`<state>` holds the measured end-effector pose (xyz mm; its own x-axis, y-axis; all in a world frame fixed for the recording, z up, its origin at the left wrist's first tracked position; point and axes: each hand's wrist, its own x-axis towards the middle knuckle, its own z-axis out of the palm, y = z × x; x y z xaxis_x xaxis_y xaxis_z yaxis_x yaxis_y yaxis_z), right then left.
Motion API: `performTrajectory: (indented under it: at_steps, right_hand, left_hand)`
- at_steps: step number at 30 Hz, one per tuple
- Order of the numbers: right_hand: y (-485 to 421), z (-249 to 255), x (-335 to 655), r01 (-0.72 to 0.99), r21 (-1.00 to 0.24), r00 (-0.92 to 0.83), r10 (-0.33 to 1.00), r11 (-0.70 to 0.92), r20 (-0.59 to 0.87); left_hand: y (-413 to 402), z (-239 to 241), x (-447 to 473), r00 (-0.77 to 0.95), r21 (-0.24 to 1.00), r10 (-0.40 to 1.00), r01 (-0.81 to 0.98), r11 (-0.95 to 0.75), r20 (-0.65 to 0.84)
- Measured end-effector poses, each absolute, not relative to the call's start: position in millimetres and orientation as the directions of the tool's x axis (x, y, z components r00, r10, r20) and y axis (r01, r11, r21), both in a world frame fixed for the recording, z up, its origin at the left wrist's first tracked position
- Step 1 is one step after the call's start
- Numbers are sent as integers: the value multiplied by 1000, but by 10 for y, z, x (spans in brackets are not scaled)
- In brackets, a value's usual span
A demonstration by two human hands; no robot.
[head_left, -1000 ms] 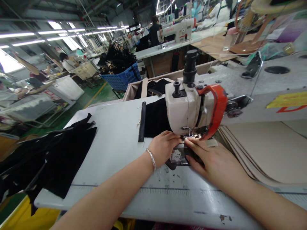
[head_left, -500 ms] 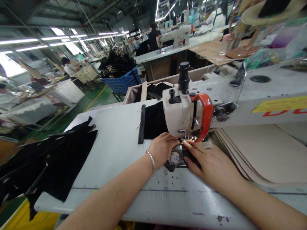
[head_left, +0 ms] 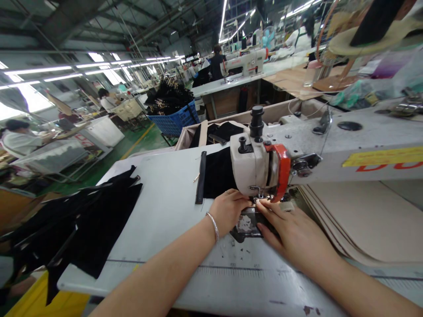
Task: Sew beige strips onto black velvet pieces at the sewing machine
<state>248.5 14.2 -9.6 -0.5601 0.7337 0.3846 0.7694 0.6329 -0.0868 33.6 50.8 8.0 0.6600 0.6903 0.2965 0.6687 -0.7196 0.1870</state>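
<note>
A sewing machine head, white with an orange lever guard, stands over the work. Beneath it lies a black fabric piece, edged on its left with a dark strip bearing a small gold zipper pull. My left hand, with a silver bracelet, is closed at the fabric's near edge, fingertips beside the presser foot. My right hand rests with fingers stretched towards the needle area and thumb apart, on the metal bed. The fingertips and the edge between them are partly hidden.
Black fabric pieces hang over the table's left edge. Beige sheets are stacked under the machine arm. Behind the table stand a lined bin and a blue crate of black pieces. Other people sit at machines farther off.
The whole view has shifted slightly, so things appear lower and mostly farther right. Both hands keep nearly the same place at the presser foot.
</note>
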Motion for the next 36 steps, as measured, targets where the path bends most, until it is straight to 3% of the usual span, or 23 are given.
performTrajectory:
  at_steps: [6,13,20,23,29,33,36]
  right_hand:
    - [121,-130,2501,764,-104,-565,738,637,368]
    - [160,-200,2504,786,-137,-521,765,603,378]
    - [192,-286,2537,773,-183,-489,754,607,437]
    - [184,-307,2559,739,-180,-515,716,650,472]
    - [99,-240,2517,614,-69,-687,575,786,444]
    - [95,-183,2480,566,-6,-744,514,824,427]
    - [114,-206,2498,563,3,-746,507,826,430]
  left_hand:
    - [514,50,315,660,199,685,660,-725,309]
    - [625,21,270,685,171,695,674,-718,217]
    - [1058,155,-136,526,126,820,819,-560,228]
    - [787,254,-291,505,149,833,827,-541,224]
    - [-257,340,-340,481,377,857,770,-515,188]
    - [-464,288,-392,483,388,856,764,-515,186]
    - [-443,195,-432,535,300,817,760,-576,214]
